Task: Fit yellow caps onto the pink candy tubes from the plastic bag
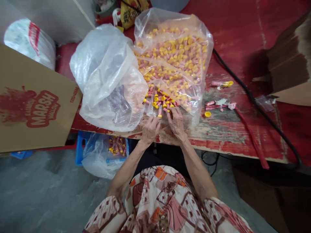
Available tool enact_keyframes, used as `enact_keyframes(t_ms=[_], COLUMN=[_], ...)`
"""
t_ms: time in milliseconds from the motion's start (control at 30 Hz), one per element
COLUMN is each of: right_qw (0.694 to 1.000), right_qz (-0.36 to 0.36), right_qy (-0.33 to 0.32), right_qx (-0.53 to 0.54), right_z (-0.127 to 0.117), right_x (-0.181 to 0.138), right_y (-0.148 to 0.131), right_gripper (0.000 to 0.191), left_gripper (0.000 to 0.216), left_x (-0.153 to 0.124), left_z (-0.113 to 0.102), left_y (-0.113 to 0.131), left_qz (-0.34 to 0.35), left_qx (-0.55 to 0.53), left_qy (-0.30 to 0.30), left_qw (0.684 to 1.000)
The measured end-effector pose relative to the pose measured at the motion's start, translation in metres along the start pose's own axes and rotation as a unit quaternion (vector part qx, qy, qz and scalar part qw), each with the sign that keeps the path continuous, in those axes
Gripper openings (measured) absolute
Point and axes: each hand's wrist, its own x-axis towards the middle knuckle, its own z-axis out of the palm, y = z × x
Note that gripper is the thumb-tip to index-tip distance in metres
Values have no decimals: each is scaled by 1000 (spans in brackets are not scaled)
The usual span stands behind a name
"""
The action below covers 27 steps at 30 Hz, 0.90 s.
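My left hand is at the table's front edge, its fingers bent and closed at a small pink tube with a yellow cap. Beside it my right hand has its fingertips on another yellow-capped tube; the fingers are curled and partly hide it. Just beyond the hands lies a loose pile of such tubes, at the mouth of a large clear plastic bag full of the same kind. A clear narrow plastic piece lies by my left fingertips.
A crumpled translucent bag lies to the left, beside a cardboard box. Below the table a blue crate holds bagged tubes. To the right are scraps, a loose yellow cap, a black cable and a red strip.
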Motion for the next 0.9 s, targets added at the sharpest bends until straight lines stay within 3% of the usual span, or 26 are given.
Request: enact_keyframes(t_ms=[100, 267, 400, 500, 733, 833, 900], right_qw=[1000, 1000, 1000, 1000, 1000, 1000, 1000], right_qz=[-8, -6, -4, -1, -13, -6, -4], right_qy=[4, 10, 7, 17, 9, 4, -2], right_qx=[2, 4, 8, 14, 19, 11, 10], right_z=[0, -1, 0, 0, -17, -25, -26], right_x=[1, 1, 1, 2, -4, -14, -19], right_y=[0, 1, 2, 2, -7, -9, -9], right_gripper=[31, 29, 30, 31, 30, 32, 33], left_gripper=[21, 24, 24, 30, 32, 30, 25], left_x=[10, 11, 6, 14, 24, 16, 14], left_z=[-2, -6, -2, -5, -19, -12, -7], left_y=[-3, -6, 1, 3, -1, 0, 1], left_qz=[-3, -77, -10, 25, -96, -56, 5], left_qx=[-32, -92, 14, 4, -179, -128, -45], left_qy=[-25, 11, -38, -96, 6, 8, -34], left_qw=[999, 993, 999, 995, 979, 990, 998])
